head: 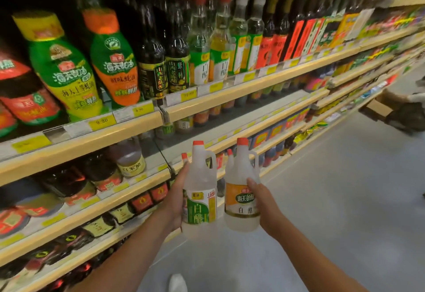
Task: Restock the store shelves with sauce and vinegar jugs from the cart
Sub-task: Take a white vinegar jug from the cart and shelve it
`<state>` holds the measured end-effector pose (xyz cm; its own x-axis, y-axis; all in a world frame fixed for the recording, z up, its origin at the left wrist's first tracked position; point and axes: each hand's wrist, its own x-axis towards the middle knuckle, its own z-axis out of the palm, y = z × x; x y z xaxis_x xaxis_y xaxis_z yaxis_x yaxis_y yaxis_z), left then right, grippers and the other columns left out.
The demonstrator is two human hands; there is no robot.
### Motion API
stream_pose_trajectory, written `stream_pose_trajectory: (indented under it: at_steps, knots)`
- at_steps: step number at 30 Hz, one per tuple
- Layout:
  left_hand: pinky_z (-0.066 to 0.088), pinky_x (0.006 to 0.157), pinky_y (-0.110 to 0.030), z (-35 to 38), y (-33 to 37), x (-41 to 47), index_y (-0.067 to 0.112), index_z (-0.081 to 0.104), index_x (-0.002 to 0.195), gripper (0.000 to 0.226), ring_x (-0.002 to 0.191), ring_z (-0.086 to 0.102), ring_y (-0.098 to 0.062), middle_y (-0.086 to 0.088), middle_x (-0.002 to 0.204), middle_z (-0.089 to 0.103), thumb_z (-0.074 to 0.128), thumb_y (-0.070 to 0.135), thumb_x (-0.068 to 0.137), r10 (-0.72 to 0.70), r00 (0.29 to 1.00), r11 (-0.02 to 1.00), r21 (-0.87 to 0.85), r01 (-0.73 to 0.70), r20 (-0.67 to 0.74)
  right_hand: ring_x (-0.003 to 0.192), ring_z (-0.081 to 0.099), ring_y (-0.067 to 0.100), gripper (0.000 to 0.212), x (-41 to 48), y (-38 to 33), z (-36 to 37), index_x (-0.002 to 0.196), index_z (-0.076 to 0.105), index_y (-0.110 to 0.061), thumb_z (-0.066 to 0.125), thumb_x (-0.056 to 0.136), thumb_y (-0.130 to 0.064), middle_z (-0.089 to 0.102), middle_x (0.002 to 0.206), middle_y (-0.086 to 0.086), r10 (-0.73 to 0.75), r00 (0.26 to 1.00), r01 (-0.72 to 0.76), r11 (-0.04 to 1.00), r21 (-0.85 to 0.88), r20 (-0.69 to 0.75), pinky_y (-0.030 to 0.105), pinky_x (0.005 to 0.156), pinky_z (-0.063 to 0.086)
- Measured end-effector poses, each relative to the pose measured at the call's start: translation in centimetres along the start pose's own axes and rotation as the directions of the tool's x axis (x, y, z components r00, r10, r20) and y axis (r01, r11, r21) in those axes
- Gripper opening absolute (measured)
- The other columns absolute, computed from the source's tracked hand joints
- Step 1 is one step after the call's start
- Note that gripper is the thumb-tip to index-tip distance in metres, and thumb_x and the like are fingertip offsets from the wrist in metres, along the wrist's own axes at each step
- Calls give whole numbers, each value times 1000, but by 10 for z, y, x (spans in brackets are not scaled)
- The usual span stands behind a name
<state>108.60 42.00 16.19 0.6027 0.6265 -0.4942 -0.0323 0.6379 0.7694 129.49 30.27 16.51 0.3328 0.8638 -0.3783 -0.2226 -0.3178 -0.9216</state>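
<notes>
My left hand (176, 197) grips a clear vinegar jug with a green and yellow label (202, 195) and a red cap. Behind that jug a second red cap (184, 155) shows by my fingers; its jug is hidden. My right hand (261, 202) grips a clear vinegar jug with an orange label (240, 197). Another red cap (230, 152) peeks out behind it. Both jugs are upright, side by side, held in the aisle in front of the lower shelves (147, 183).
Shelving runs along the left, packed with sauce bottles (64, 68) and vinegar bottles (200, 45). A shelf gap (230, 117) lies at middle height. A cardboard box (377, 105) and a person's feet are at the far right. Grey floor (322, 199) stretches right.
</notes>
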Motion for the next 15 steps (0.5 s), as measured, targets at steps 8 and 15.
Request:
stream_pose_trajectory:
  at_steps: [8,15]
  knots:
    - [41,112,-58,-26,16,45,31,69,127,82,116,68,-36,-14,126,71,45,91,77,-3,998,995,-96,-3,-62,105,71,38,81,68,-23,23,126,61,-7,70,71,-65,73,113,21,23,992,-20,1000,-23,123,46,86,59]
    - [60,84,-43,-20,20,62,30,73,120,76,113,69,-35,-15,125,71,51,87,76,27,992,968,-246,-58,-126,104,71,36,76,114,-35,26,124,62,-9,71,71,-63,74,111,19,52,970,-36,997,-71,236,44,84,60]
